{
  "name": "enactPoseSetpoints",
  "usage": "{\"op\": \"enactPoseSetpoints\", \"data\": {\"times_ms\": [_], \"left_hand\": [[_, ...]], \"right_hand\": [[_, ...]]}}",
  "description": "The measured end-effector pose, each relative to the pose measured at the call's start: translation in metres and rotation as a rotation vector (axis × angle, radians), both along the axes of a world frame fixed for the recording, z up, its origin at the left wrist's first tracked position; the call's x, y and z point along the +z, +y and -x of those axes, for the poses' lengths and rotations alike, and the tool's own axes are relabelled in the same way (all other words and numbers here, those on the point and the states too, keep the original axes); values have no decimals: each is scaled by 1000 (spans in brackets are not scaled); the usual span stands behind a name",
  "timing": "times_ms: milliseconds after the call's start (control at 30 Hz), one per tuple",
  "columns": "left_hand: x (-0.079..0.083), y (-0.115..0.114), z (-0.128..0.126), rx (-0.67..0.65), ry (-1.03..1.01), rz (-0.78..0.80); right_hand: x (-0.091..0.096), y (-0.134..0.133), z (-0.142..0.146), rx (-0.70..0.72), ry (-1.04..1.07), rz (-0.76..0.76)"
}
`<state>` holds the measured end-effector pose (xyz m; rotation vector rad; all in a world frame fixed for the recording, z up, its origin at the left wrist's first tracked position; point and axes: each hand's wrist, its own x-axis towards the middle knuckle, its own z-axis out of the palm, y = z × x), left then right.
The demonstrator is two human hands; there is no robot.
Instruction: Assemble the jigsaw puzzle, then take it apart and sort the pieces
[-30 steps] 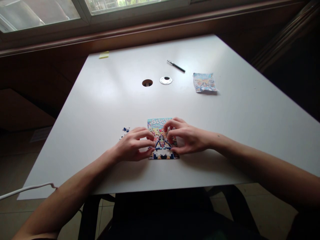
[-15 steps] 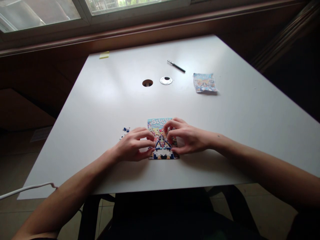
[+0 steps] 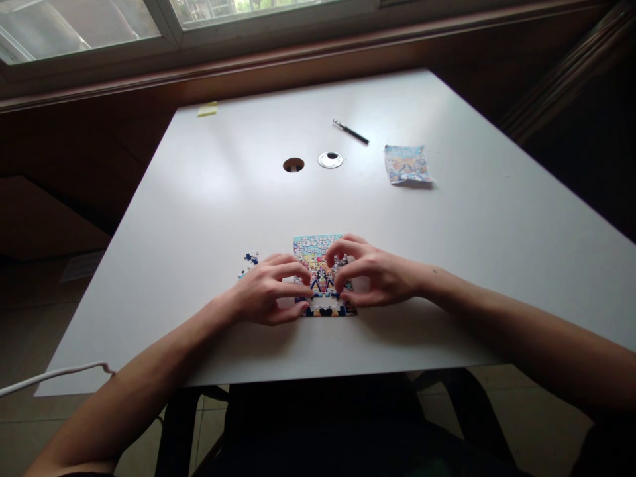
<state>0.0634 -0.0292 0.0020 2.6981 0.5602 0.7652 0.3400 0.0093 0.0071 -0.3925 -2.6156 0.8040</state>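
Note:
A small, colourful jigsaw puzzle (image 3: 318,244) lies flat near the front of the white table, with a pale gap in its lower middle. My left hand (image 3: 273,288) rests over its left edge, fingers curved and apart, fingertips on or just above the pieces. From the other side, my right hand (image 3: 370,273) reaches over the right edge with bent, spread fingers. Neither hand shows anything held. Several loose dark blue puzzle pieces (image 3: 251,258) lie beside my left hand, some of them partly hidden by it.
Behind the puzzle, the white table (image 3: 238,205) has a round cable hole (image 3: 293,165) and a silver cable cover (image 3: 330,159). A black pen (image 3: 350,132), a crumpled printed sheet (image 3: 407,165) and a yellow sticky note (image 3: 207,109) lie farther back. A white cable (image 3: 59,374) crosses the front left corner.
The fingers of my left hand have shifted slightly right over the puzzle, and its thumb a little lower. My right hand stays almost in place.

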Motion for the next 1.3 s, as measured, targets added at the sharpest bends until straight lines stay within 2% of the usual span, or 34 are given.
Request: {"op": "enactPoseSetpoints", "data": {"times_ms": [767, 1033, 1300], "left_hand": [[-1, 1, 2, -30, 82, 81], [-1, 0, 1, -22, 111, 85], [2, -3, -1, -22, 162, 44]], "right_hand": [[-4, -1, 1, -1, 21, 3], [-6, -4, 5, -43, -24, -138], [-5, -4, 5, -17, 26, -151]]}}
